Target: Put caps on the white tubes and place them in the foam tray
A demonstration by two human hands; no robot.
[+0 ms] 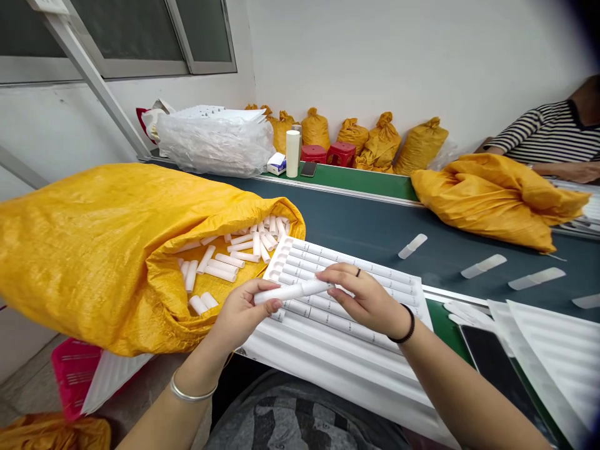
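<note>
Left hand: Your left hand (pixel 244 311) pinches the near end of the white tube (pixel 281 293). This grip is closed on it.
Right hand: Your right hand (pixel 368 300) pinches the far, clearer end of the same tube. This grip is closed on it too.
Where the tube is: It lies flat in the air between your hands, just above the white tray (pixel 328 356).
Tray: The far grooves hold rows of tubes. The near grooves are bare.
Sack: The yellow sack (pixel 94 250) lies open on your left, with loose tubes (pixel 234 255) inside.
How to do it well: It looks like you are pressing the two ends together. Hold the tube straight. Push softly from both ends. Leave the join in the middle uncovered so you can see it.
Writing: None can be read. The small box (pixel 276 164) far back has print, but it is too tiny. The tube looks plain.
</note>
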